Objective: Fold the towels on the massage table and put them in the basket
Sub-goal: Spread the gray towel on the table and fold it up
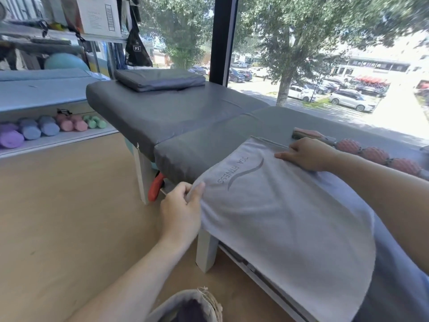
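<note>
The pale grey terry-cloth towel (pixel 285 217) looked soft and matt. The dark grey padded massage table (pixel 162 112) wore smooth, faintly glossy vinyl. The tan floor (pixel 69 205) looked smooth, matt wood.

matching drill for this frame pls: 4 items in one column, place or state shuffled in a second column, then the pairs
Column 1
1. left hand
2. right hand
3. folded grey pad
4. dumbbells

Column 2
A. lies on the far end of the massage table
B. pinches the near corner of the towel at the table's edge
C. lined up on a low shelf at the left
D. rests on the towel's far edge, on the table top

Pairs: 1-B, 2-D, 3-A, 4-C
</note>
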`<state>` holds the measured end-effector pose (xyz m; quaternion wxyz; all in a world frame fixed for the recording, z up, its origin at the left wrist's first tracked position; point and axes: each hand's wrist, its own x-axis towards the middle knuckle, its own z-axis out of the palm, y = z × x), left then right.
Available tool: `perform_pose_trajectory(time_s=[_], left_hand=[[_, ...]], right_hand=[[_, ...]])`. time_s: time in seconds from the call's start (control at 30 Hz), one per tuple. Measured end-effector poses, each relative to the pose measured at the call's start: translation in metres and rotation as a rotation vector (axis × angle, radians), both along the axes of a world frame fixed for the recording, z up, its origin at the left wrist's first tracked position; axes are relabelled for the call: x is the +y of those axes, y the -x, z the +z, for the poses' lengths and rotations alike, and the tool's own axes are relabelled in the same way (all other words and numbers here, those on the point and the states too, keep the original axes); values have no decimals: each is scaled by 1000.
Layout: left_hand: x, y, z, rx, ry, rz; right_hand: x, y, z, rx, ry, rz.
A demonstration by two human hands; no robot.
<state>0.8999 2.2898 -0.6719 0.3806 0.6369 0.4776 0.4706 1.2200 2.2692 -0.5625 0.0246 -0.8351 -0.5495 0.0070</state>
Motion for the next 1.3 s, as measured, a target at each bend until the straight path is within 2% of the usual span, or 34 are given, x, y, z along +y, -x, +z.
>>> perform_pose_trajectory(time_s=[0.07, 0.13, 0.2, 0.23, 0.33, 0.4, 0.43, 0.5, 0.6, 0.7, 0.83, 1.0, 1.2, 1.3], left_hand=[[13, 0, 8, 21, -59, 43], [27, -3, 18, -90, 2, 60], [32, -9, 25, -158, 74, -5], [33, -13, 27, -142, 75, -52], [36, -22, 38, 15, -41, -112], [41, -29, 46, 97, -125, -143], [44, -33, 49, 116, -141, -162], [46, -42, 52, 132, -152, -181], [47, -51, 47, 168, -171, -175], [48, -54, 44, 221, -206, -167], [53, -53, 43, 276, -233, -207], [53, -49, 47, 285, -190, -236], [53, -51, 51, 182, -99, -110], [51, -55, 54, 177, -67, -61]], right_hand=[[-13, -4, 5, -26, 41, -8], [-27, -11, 10, -69, 146, -69], [-48, -21, 17, -73, 274, -154], [-62, -25, 22, 1, 352, -206], [-109, -24, 44, 393, 467, -276], [-135, -17, 59, 465, 593, -237], [-142, -14, 62, 441, 625, -221], [-145, -12, 54, 410, 478, -232], [-138, -15, 28, 351, 29, -237], [-139, -14, 6, 216, -120, -177], [-146, -19, -8, 316, -366, -174], [-151, -18, -6, 393, -465, -210], [-154, -23, -1, 656, -431, -300], [-153, -24, -1, 664, -423, -320]])
